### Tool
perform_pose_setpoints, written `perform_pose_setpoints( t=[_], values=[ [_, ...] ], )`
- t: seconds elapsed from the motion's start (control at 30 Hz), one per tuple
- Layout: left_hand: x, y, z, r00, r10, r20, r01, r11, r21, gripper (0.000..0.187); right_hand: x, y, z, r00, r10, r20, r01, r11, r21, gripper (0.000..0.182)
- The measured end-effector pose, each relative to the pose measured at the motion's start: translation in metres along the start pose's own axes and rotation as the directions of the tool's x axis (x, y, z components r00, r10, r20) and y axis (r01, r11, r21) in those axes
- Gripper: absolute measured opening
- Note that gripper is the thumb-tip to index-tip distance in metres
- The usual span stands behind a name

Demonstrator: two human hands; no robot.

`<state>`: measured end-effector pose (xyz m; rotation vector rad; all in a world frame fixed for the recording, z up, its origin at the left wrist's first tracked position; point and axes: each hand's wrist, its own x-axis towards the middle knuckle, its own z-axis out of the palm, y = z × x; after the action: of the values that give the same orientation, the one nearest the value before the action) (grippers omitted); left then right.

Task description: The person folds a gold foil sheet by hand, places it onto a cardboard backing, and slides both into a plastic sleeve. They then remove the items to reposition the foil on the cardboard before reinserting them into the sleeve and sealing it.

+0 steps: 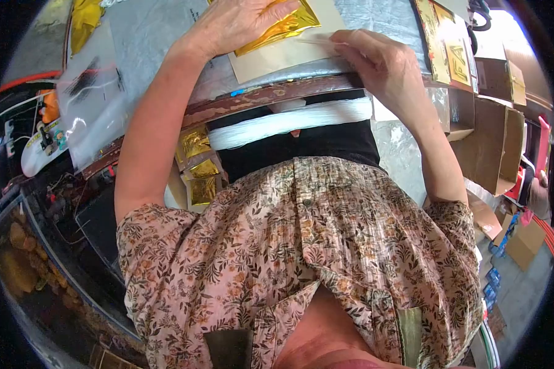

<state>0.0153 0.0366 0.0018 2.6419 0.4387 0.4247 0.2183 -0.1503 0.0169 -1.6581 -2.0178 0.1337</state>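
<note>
My left hand [237, 21] lies flat on a sheet of gold foil [283, 27] that rests on a beige card [289, 52] at the top of the view. My right hand [375, 58] is at the card's right edge, its fingers pinched on a thin pale stick [317, 42] whose tip reaches toward the foil. Both forearms reach forward over the table edge [277, 92]. A white bundle of thread [289, 122] lies across my lap against a black cloth.
Silvery plastic sheeting [148, 37] covers the table. More gold foil sheets [200, 169] sit below the table edge at the left. Red and gold printed cards [446, 49] lie at the right. Open cardboard boxes [492, 141] stand at the right, clutter at the left.
</note>
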Motion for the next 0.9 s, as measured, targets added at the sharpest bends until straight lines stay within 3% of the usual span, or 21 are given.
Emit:
perform_pose_setpoints(
  t=[0.27,0.9],
  values=[
    [0.001,-0.002,0.0,0.999,0.041,-0.02,-0.04,0.999,0.004,0.054,0.005,-0.004,0.014,0.99,-0.105,-0.093,0.108,0.994,0.031,0.02],
    [0.0,-0.002,-0.002,1.0,0.009,0.019,-0.009,1.0,-0.002,0.063,0.007,-0.021,0.022,0.993,-0.107,-0.054,0.106,0.994,-0.02,0.022]
  ],
)
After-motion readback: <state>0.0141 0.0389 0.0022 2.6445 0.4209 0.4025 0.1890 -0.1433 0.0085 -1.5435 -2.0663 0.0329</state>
